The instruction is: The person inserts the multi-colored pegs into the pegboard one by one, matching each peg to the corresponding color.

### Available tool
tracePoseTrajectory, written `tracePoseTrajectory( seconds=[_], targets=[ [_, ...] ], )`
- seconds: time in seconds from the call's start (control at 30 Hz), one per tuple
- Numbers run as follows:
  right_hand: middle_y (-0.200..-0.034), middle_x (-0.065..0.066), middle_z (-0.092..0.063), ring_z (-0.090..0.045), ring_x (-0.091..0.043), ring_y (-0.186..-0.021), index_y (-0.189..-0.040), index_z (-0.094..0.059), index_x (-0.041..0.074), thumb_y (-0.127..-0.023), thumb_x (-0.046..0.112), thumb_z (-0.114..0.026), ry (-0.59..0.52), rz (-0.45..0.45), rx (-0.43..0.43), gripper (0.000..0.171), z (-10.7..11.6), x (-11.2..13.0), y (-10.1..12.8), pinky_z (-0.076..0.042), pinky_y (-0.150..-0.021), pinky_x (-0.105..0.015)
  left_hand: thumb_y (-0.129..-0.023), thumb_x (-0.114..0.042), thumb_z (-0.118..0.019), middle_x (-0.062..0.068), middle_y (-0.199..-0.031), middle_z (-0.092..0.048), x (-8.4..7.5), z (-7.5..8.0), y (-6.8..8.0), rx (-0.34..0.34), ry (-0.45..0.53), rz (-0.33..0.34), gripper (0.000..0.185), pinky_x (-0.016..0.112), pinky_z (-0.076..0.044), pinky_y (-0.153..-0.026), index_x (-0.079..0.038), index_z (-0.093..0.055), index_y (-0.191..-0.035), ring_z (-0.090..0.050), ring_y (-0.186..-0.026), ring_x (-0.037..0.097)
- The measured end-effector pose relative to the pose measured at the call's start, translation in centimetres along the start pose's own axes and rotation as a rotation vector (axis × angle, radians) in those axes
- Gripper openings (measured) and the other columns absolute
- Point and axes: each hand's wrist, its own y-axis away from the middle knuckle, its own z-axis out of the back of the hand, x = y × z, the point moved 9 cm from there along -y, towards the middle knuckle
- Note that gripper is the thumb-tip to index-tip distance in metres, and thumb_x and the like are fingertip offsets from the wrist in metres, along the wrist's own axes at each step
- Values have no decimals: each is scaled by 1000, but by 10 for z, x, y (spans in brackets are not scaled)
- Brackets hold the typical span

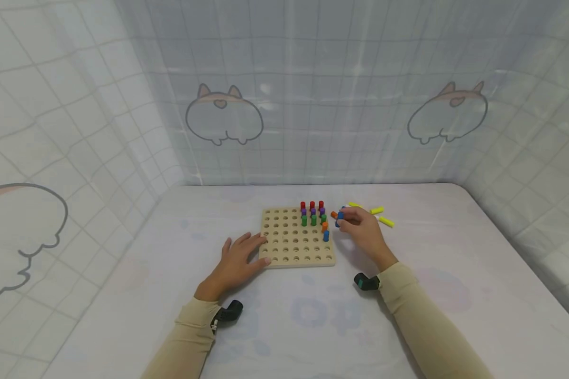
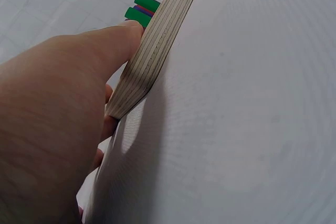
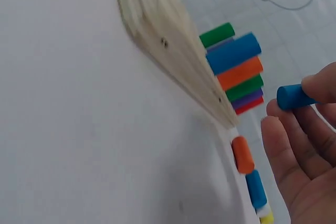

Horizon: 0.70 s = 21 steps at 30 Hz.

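Head view: our left hand [image 1: 237,259] lies flat with straight fingers on the near left corner of the wooden pegboard [image 1: 297,243], which sits on the white counter [image 1: 313,316]. Left wrist view confirms fingers [image 2: 113,40] pressed against the board's plywood edge, holding nothing. Our right hand [image 1: 360,227] sits just right of the board; in the right wrist view its fingers [image 3: 294,135] pinch a blue peg [image 3: 294,97] by one end, off the counter. Standing pegs, red, purple, green, orange and blue [image 1: 314,215], fill the board's far right corner. Loose orange peg [image 3: 243,154] and blue peg [image 3: 255,188] lie beside the board edge; yellow pegs [image 1: 381,216] lie further right.

Judgement: peg looks light, rigid and smooth, so likely to roll. Best pinched across its middle or upper end, leaving the lower end free.
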Motion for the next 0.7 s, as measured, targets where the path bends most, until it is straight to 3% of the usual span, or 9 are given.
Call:
tracePoseTrajectory(
  seconds=[0.23, 0.7],
  targets=[
    [-112, -16, -68, -67, -24, -98, -123, -63, 1, -94, 10, -70, -67, 17, 1, 31, -8, 7, 0, -57, -83, -28, -95, -54, -60, 4, -157, -40, 0, 1, 1, 11, 9, 3, 66, 68, 0, -114, -20, -48, -151, -25, -148, 32],
    [-118, -22, -64, -62, -23, -104, -128, -61, -4, -96, 9, -68, -85, 26, 28, 35, -25, 18, 2, -52, -87, -21, -95, -54, -60, 4, -158, -40, 0, 0, 2, 9, -2, 7, 67, 68, 0, -114, -20, -47, -151, -24, -149, 31]
  ],
)
